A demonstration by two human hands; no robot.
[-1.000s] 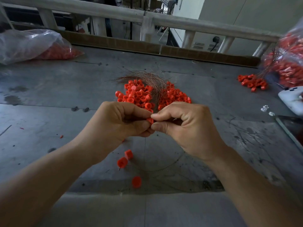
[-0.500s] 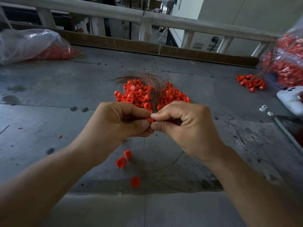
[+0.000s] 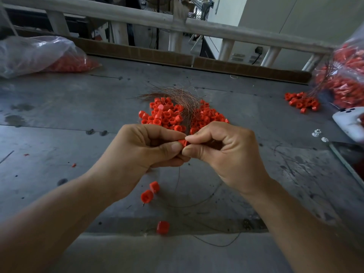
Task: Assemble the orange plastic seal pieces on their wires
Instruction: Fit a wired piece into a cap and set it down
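Pinching one orange seal piece [image 3: 183, 143] between left hand [image 3: 145, 150] and right hand [image 3: 224, 152], fingertips pressed together, near the heap of seal pieces [image 3: 163, 117].

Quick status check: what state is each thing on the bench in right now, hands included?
left hand: pinches the orange seal piece.
right hand: pinches the same piece from the other side.
orange seal piece: held above the table, mostly hidden by fingertips.
central pile: loose heap on the table.
copper wire bundle: lying across the pile.
three stray pieces: lying apart, nearer the person.
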